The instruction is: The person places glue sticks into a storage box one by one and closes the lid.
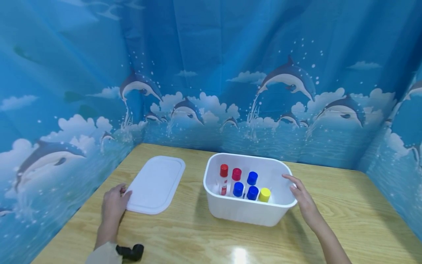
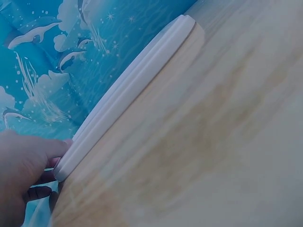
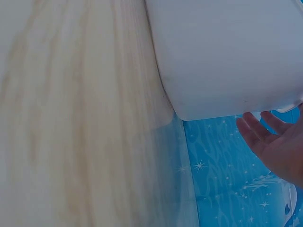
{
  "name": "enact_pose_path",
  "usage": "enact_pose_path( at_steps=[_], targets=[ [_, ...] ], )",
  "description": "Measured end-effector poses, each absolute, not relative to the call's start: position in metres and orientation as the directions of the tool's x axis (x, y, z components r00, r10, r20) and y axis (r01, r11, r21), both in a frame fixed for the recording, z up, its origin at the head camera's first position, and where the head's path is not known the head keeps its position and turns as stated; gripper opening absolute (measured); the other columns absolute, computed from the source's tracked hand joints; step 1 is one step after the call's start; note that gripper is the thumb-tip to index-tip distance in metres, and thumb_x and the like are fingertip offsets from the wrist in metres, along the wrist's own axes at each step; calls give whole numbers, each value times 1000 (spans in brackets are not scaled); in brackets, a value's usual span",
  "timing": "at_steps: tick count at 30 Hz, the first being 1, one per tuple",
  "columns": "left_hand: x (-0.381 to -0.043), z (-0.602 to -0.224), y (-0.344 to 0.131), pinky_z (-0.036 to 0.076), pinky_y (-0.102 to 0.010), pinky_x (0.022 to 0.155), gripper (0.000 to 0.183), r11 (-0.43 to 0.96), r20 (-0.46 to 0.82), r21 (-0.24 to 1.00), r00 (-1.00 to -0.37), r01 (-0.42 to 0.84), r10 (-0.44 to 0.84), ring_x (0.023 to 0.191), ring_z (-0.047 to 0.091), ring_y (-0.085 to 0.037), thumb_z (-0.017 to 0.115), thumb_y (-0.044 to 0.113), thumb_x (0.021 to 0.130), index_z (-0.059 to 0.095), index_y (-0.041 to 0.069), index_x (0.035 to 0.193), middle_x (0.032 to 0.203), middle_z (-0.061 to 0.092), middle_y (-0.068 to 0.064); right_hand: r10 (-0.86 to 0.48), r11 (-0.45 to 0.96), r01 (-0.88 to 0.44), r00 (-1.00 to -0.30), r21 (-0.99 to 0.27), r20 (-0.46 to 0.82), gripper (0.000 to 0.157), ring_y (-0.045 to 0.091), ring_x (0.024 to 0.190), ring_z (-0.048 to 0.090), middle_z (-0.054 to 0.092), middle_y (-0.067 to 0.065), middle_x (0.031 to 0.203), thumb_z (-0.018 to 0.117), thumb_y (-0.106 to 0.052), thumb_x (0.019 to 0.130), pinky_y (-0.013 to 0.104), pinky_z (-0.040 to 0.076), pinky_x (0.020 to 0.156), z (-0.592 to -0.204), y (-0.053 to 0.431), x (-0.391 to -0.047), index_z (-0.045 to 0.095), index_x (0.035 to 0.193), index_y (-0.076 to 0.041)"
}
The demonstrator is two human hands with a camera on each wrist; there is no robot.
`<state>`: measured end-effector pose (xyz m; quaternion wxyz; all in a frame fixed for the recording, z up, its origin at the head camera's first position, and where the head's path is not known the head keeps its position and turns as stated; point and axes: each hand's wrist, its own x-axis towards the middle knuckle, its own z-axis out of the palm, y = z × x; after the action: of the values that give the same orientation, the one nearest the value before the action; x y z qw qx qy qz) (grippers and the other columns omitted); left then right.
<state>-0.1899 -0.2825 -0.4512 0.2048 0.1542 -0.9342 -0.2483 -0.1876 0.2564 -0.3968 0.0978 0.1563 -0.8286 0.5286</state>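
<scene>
A white plastic lid (image 1: 156,185) lies on the table at the left. My left hand (image 1: 114,201) pinches its near left edge, the thumb on the rim and fingers beside and below it in the left wrist view. Right of the lid stands a white plastic bin (image 1: 244,214), its top uncovered. Inside it stand several small bottles: a red-capped one (image 1: 224,179) with a printed label, another red cap (image 1: 236,174), several blue caps (image 1: 252,178) and a yellow cap (image 1: 265,194). My right hand (image 1: 304,200) is at the bin's right rim, fingers loosely extended, one reaching over it.
The wooden table (image 1: 184,238) carries the lid and bin. A blue curtain (image 1: 204,73) printed with dolphins hangs along its back and sides. A black strap-like device (image 1: 130,252) sits at the left wrist, near the table's front.
</scene>
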Motion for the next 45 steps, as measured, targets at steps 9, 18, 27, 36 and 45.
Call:
enact_pose_path(
  at_steps=[9, 18, 27, 36, 45],
  targets=[
    [-191, -450, -282, 40, -51, 76, 32, 808, 319, 558, -849, -189, -420, 85, 52, -41, 59, 5, 85, 53, -13, 111, 94, 59, -25, -161, 371, -367, -930, -853, 330, 40, 21, 120, 35, 31, 13, 137, 26, -21, 102, 54, 33, 92, -396, 256, -187, 36, 135, -1],
    [-195, -446, -280, 38, -52, 80, 33, 756, 320, 624, -818, -198, -478, 90, 53, -42, 56, 6, 87, 49, -12, 114, 98, 57, -27, -142, 377, -386, -922, -842, 359, 36, 0, 113, 36, 35, -4, 132, 27, -14, 101, 20, 36, 86, -397, 256, -185, 39, 134, -2],
    [-195, -447, -281, 42, -49, 83, 25, 624, 279, 769, -807, -136, -520, 96, 55, -41, 55, 5, 88, 58, -7, 109, 107, 58, -27, -158, 381, -363, -932, -850, 327, 40, 17, 118, 36, 31, 14, 138, 26, -21, 102, 49, 34, 91, -398, 257, -187, 36, 135, -2],
    [-198, -448, -282, 34, -48, 97, 28, 457, 66, 862, -845, -220, -530, 118, 41, -40, 54, 10, 90, 60, -3, 114, 124, 51, -24, -159, 357, -356, -934, -864, 319, 40, 32, 122, 33, 29, 18, 139, 26, -21, 102, 58, 31, 92, -398, 256, -188, 36, 135, 0],
    [-199, -445, -282, 43, -15, 82, 36, 245, -24, 951, -839, -187, -544, 119, 43, -27, 49, 16, 93, 54, -1, 124, 131, 47, -19, -164, 351, -350, -936, -868, 311, 39, 43, 123, 28, 26, 21, 140, 26, -20, 102, 63, 28, 92, -398, 255, -188, 34, 135, 0]
  ],
)
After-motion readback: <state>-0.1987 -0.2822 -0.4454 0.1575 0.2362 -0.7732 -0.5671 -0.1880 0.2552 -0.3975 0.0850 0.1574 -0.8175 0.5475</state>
